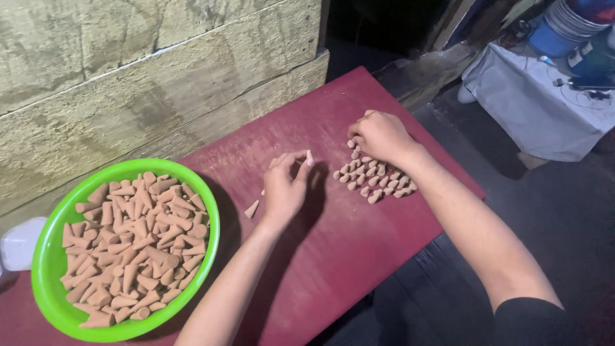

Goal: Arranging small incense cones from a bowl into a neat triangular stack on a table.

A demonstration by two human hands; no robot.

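Observation:
On a dark red table (333,256), my left hand (285,186) pinches one small tan cone (309,157) between thumb and fingertips. A loose cone (252,209) lies on the table just left of that hand. My right hand (381,134) rests with closed fingers at the far end of a cluster of upright cones (371,179), touching one cone at its fingertips. A bright green bowl (48,269) at the left is heaped with several tan cones (131,243).
A rough stone block wall (141,77) runs along the table's far side. A white object (19,243) sits left of the bowl. Beyond the table's right edge are a dark floor, a grey cloth-covered stand (532,102) and blue containers (564,25).

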